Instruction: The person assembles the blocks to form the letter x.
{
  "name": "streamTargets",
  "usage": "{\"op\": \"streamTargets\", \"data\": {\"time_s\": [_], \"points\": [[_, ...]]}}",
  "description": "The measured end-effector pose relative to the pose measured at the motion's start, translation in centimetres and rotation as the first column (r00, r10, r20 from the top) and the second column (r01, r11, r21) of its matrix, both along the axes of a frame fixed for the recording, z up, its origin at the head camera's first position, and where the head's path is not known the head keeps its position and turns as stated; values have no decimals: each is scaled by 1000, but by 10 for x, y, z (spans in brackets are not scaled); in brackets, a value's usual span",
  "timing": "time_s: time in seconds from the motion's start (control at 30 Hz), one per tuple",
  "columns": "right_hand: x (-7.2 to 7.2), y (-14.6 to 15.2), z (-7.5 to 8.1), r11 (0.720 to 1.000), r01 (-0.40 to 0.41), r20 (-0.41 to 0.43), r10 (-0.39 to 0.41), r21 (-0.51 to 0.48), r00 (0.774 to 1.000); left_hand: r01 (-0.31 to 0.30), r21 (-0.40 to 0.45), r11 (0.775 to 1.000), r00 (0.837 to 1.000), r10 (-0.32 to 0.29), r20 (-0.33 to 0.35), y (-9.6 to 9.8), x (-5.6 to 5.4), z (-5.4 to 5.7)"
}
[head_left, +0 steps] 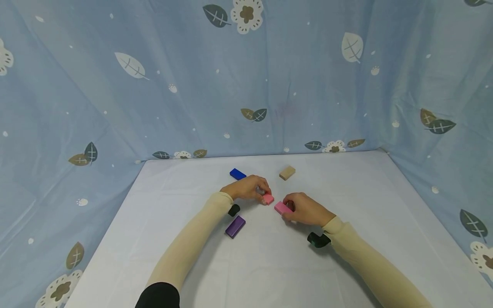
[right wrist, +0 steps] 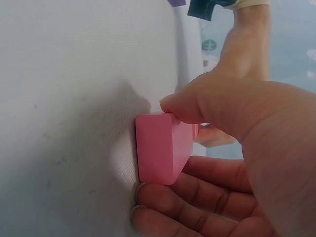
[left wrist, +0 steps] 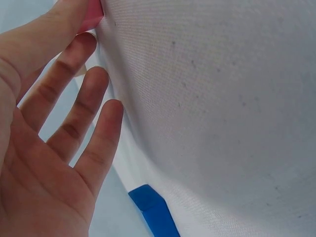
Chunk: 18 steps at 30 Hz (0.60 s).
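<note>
In the head view my left hand (head_left: 248, 188) pinches a coral-pink block (head_left: 268, 199) between thumb and fingers. Its other fingers spread loosely over the cloth in the left wrist view. To the right, my right hand (head_left: 308, 209) holds a pink block (head_left: 283, 208) between thumb and fingertips. The right wrist view shows this block (right wrist: 158, 148) lying against the white cloth, thumb on one side and fingers on the other. A short gap separates the two pink blocks. Just behind the left hand lies a blue block (head_left: 237, 174).
A purple block (head_left: 235, 226) lies in front of the left wrist. Toward the back of the white-covered table (head_left: 269, 273) sits a tan wooden block (head_left: 287, 173). A blue patterned curtain (head_left: 185, 85) hangs behind the table and along both sides.
</note>
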State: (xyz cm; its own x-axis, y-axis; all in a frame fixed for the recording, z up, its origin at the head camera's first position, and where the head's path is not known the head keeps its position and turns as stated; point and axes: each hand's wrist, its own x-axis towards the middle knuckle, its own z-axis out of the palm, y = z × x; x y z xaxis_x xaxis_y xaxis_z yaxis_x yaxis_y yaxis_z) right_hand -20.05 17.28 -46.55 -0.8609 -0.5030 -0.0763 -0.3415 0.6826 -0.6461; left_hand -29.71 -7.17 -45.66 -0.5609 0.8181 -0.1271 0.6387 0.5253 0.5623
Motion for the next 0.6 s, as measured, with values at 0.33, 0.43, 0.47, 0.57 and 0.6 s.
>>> {"op": "streamTargets", "data": {"time_s": [0.33,0.43,0.47,0.57,0.6], "points": [[0,-2,1,1000,-11,6,11,-24,1000,8,-3,1000,1000,-8,-15,1,2,2],[-1,-2,0,1000,-8,5,8,-26,1000,6,-4,1000,1000,-6,-16,1,2,2],[-1,-2,0,1000,-7,5,8,-26,1000,5,-6,1000,1000,-5,-19,1,1,1],[-1,-2,0,1000,-11,1,11,-21,1000,5,-13,1000,1000,-5,-28,1,1,0],[-1,-3,0,1000,-9,0,9,-18,1000,7,-12,1000,1000,-7,-27,0,1,0]]}}
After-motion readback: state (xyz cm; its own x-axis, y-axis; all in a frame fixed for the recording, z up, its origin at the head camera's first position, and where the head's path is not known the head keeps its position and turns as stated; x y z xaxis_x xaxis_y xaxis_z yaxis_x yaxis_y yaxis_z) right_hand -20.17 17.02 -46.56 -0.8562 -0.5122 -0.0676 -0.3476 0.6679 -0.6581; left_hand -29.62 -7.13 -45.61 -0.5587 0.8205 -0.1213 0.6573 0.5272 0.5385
